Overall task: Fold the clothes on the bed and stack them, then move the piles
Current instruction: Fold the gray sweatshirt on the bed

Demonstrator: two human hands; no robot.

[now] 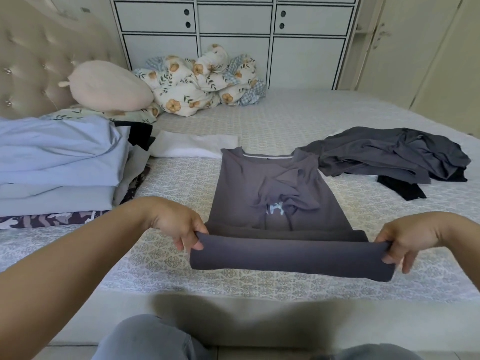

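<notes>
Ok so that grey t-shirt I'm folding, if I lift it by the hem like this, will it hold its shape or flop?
The grey t-shirt will probably flop: its hem already curls over between the left hand and right hand, and the chest is bunched in soft wrinkles. It looks thin, so likely light. Lifted by the hem alone, the folded-in sleeves may slide open.
</notes>
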